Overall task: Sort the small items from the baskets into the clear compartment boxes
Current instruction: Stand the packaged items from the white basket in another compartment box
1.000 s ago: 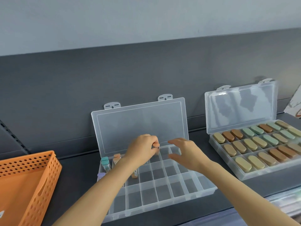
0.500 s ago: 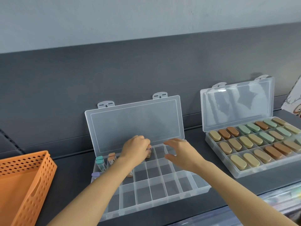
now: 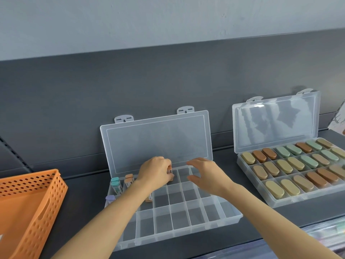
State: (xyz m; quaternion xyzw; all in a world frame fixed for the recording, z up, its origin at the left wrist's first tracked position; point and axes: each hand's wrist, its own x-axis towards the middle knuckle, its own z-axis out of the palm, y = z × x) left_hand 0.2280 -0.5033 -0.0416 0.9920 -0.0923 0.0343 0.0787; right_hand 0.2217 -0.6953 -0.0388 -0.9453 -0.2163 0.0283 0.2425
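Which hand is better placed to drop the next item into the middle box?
Left. The left hand pinches a small item just over the back row of the box, so it only has to let go. The right hand hovers beside it with loose fingers, holding nothing.

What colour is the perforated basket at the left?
The basket is orange, clearest in the head view.

open clear compartment box (image 3: 177, 238), few small items (image 3: 115, 183) in left cells, orange basket (image 3: 37, 230) beside
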